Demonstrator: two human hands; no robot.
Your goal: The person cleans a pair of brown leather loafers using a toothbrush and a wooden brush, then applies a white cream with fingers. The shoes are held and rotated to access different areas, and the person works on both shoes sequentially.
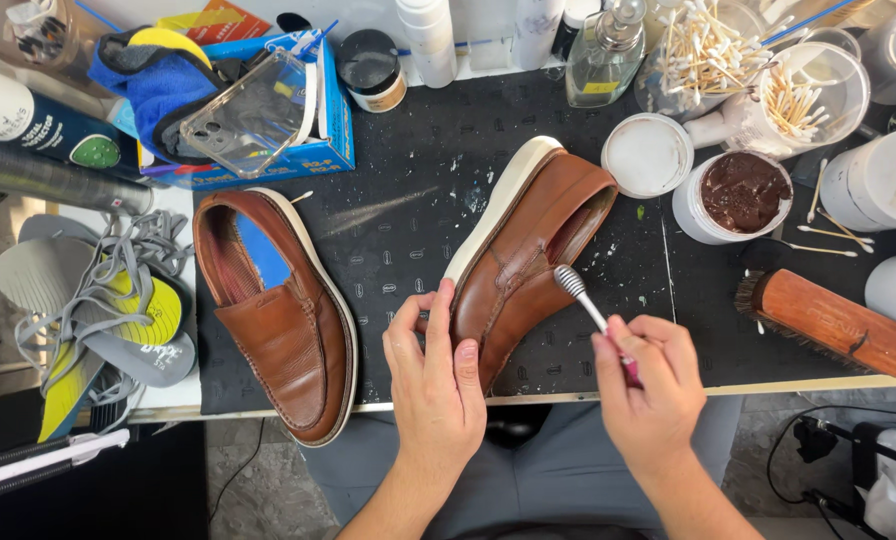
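Brown leather slip-on shoe (528, 240) with white sole, tipped on its side on the black mat (408, 200) — steadied at the toe by left hand (436, 375), grip closed round it. Toothbrush (580, 295) pinched in right hand (648, 385), bristles touching the vamp. Matching shoe (278, 315) left, overhanging the desk edge (768, 383); open polish jar (740, 195), wooden brush (833, 322) close right — bare mat between shoes.

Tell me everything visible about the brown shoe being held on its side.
The brown shoe is a leather-looking slip-on with a thick off-white sole, moccasin-style stitching and a dark lining. It lies tipped on its side on the black mat, sole toward the left, opening toward the far right. The left hand grips its toe end; the toothbrush in the right hand has its bristles at the upper's edge.
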